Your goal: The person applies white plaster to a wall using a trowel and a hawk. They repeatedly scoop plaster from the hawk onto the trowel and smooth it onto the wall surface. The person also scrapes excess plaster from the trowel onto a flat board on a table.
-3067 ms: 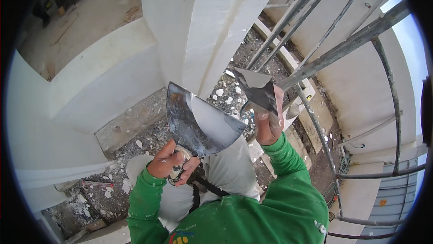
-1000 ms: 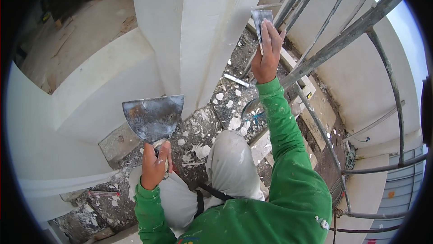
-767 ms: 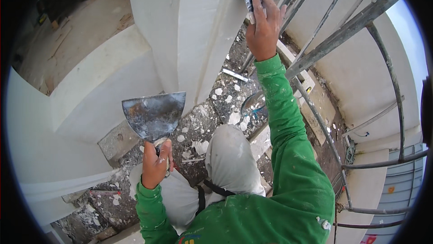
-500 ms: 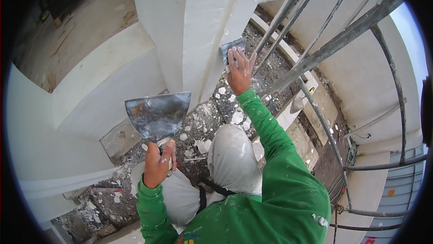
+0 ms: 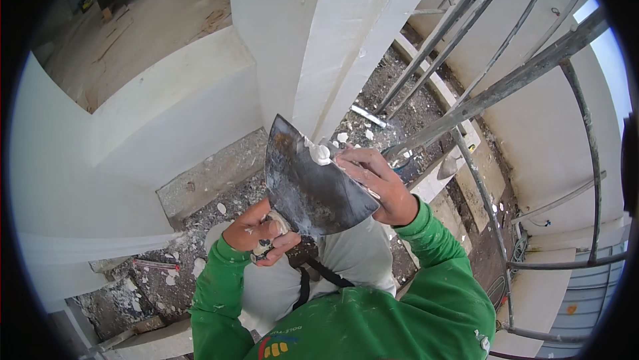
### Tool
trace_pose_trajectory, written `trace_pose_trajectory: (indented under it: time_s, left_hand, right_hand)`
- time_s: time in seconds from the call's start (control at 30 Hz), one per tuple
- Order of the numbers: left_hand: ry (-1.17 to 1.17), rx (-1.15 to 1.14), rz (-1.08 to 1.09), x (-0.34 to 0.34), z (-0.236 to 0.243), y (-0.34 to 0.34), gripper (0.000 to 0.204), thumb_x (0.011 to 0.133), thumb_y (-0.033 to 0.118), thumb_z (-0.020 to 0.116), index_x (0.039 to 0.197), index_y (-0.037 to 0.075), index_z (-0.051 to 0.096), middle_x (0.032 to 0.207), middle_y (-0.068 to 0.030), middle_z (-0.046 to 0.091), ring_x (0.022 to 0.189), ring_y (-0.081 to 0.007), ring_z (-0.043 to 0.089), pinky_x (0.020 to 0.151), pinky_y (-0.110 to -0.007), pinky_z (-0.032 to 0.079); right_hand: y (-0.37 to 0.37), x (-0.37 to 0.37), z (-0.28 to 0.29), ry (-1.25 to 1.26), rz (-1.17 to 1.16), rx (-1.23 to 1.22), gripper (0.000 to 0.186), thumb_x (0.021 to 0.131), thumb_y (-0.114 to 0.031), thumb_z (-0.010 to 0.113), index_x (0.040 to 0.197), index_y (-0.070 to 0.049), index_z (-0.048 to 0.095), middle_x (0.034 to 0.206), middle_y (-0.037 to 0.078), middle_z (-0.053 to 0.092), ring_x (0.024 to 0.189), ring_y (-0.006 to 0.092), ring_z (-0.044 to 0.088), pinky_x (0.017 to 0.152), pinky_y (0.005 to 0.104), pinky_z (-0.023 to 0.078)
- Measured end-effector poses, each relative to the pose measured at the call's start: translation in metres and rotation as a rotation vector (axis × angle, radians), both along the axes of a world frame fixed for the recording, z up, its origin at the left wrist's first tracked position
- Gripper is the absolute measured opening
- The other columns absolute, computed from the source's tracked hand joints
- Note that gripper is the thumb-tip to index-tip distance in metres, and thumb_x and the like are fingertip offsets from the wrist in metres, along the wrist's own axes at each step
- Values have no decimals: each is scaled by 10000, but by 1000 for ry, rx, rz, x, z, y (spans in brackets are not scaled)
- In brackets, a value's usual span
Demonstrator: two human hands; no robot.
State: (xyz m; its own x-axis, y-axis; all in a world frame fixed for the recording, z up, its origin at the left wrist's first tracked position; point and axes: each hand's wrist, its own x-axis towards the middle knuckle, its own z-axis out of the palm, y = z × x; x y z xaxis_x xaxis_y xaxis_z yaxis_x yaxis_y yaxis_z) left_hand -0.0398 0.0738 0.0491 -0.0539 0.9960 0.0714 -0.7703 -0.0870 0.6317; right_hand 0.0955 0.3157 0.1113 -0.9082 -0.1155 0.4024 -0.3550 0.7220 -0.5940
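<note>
My left hand (image 5: 258, 232) is closed round the handle of a wide putty knife (image 5: 309, 183), its dark, stained steel blade tilted up over my lap. A lump of white putty (image 5: 320, 154) sits on the blade's far edge. My right hand (image 5: 385, 187) is at that same edge, its fingers bent round a small flat scraper mostly hidden behind the fingers and the large blade. Beyond both tools stands the white column (image 5: 346, 40), apart from my hands.
Grey metal scaffold poles (image 5: 506, 87) slant across the right side. A low white wall (image 5: 180, 103) adjoins the column on the left. White plaster bits lie on the rough ground (image 5: 206, 227). A pointed trowel (image 5: 450, 164) rests on a ledge to the right.
My right hand has come back from the column to the putty knife's edge. My left hand has turned the putty knife and moved it right. White putty now shows on its edge.
</note>
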Motion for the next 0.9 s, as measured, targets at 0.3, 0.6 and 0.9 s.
trace_pose_trajectory:
  time_s: [0.3, 0.6, 0.9]
  left_hand:
    - [1748, -160, 1018, 0, -4, 40, 807, 623, -22, 645, 1388, 143, 450, 878, -134, 519, 647, -319, 550, 531, -403, 456]
    - [1810, -412, 1011, -4, -21, 23, 865, 589, -72, 590, 1407, 164, 436, 905, -148, 525, 640, -345, 554, 545, -405, 468]
    - [1680, -415, 1141, 8, -28, 15, 502, 916, 52, 528, 1400, 60, 398, 1074, -241, 580, 805, -381, 618, 676, -439, 489]
  right_hand:
    - [1, 10, 5, -421, -234, -1592, 176, 925, -104, 574, 1059, 9, 577, 937, 53, 643, 766, 106, 636, 692, 259, 511]
    - [74, -15, 98, 253, -548, -432, 286, 902, -41, 575, 1182, 16, 584, 972, 107, 660, 926, 194, 629, 821, 328, 493]
    - [145, -95, 72, 804, -782, 819, 695, 686, 95, 618, 1311, -198, 536, 1258, -34, 555, 1153, 191, 537, 1074, 656, 60]
